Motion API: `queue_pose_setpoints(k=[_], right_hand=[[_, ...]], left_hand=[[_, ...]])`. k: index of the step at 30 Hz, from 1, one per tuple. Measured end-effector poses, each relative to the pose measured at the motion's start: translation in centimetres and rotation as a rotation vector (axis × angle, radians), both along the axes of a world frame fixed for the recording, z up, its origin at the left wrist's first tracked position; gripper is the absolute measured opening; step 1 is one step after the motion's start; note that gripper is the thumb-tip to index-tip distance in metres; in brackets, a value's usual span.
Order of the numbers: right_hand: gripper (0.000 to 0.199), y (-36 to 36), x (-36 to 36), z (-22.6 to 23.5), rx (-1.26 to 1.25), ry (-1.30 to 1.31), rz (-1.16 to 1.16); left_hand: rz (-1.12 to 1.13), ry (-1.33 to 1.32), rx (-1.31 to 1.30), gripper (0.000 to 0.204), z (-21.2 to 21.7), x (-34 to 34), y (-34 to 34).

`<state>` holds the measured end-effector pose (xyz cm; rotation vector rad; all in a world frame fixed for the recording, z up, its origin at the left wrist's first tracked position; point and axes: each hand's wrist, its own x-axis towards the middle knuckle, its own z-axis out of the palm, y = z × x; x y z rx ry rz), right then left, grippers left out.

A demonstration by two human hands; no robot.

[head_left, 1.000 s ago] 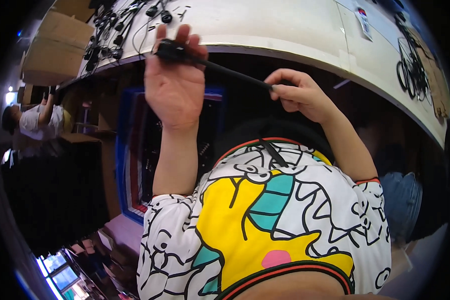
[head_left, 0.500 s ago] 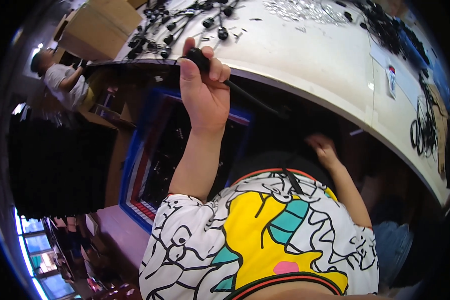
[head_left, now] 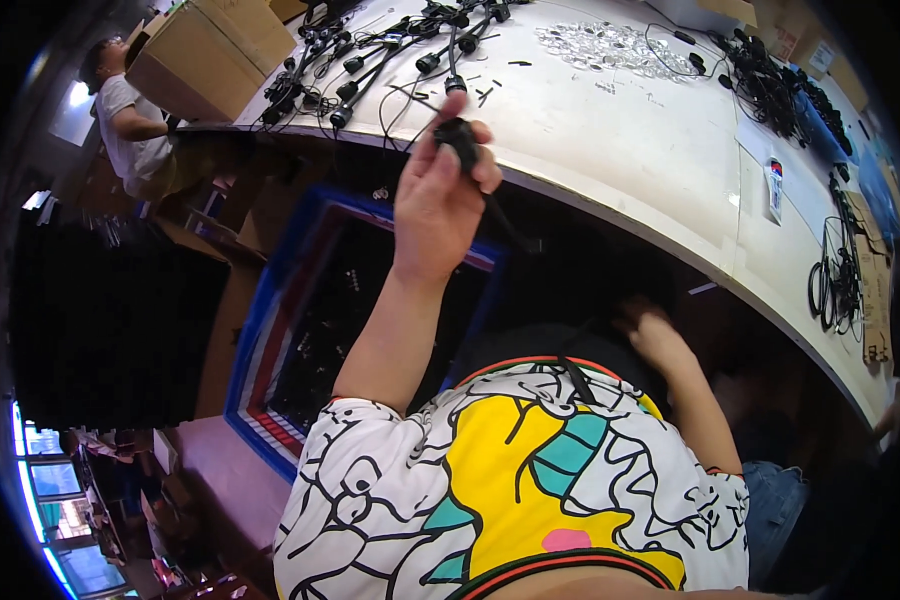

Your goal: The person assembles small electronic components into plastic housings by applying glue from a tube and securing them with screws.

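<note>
My left hand (head_left: 438, 215) is raised at the near edge of the white table, its fingers closed around a black knob-like part (head_left: 457, 143). A black cable (head_left: 513, 228) trails from that part down into the shadow below the table. Lower and to the right, my right hand (head_left: 660, 335) is over my lap under the table edge. Its fingers are dark and smeared, and whether they hold anything is hidden. Beyond my left hand, several black cables with round black ends (head_left: 428, 63) lie on the table, with short black pieces scattered near them.
Small clear pieces (head_left: 610, 50) are heaped at the table's far middle. Black cable bundles (head_left: 838, 265) and a white tube (head_left: 775, 188) lie to the right. Left of my lap stands a blue-rimmed container (head_left: 253, 370) of dark parts. A person (head_left: 130, 125) stands beside a cardboard box (head_left: 210, 62).
My left hand, with the black part, has shifted right and slightly down in the picture. My right hand sits slightly lower. The whole view has turned a little, and the person at left looks more upright.
</note>
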<state>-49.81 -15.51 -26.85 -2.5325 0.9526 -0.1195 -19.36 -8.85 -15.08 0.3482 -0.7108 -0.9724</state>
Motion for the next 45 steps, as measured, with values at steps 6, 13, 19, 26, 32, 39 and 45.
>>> queue_pose_setpoints(k=[6, 13, 19, 26, 32, 39, 45], right_hand=[[0.031, 0.5, 7.7, 15.2, 0.206, -0.551, 0.108], [0.027, -1.7, 8.4, 15.3, 0.338, -0.373, 0.153], [0.028, -0.1, 9.2, 13.8, 0.397, -0.309, 0.153], [0.027, -1.9, 11.3, 13.4, 0.354, -0.277, 0.075], [0.028, -2.5, 11.0, 12.7, 0.283, -0.325, 0.050], [0.028, -5.0, 11.4, 10.9, 0.512, -0.437, -0.004], [0.028, -4.4, 12.0, 9.9, 0.628, -0.459, 0.154]], left_hand=[[-0.188, -0.063, 0.189, 0.040, -3.8, -4.2, 0.4], [-0.334, -0.080, 0.259, 0.029, -6.6, -8.6, -0.2], [-0.291, -0.384, 0.350, 0.019, -8.2, -7.4, 2.4], [-0.114, -0.510, 0.539, 0.021, -7.8, -6.1, 1.3], [-0.089, -0.553, 0.571, 0.021, -7.4, -6.1, 0.3], [-0.149, -0.411, 0.308, 0.020, -8.0, -4.3, -2.2], [-0.039, -0.478, 0.334, 0.020, -8.2, -4.5, 0.9]])
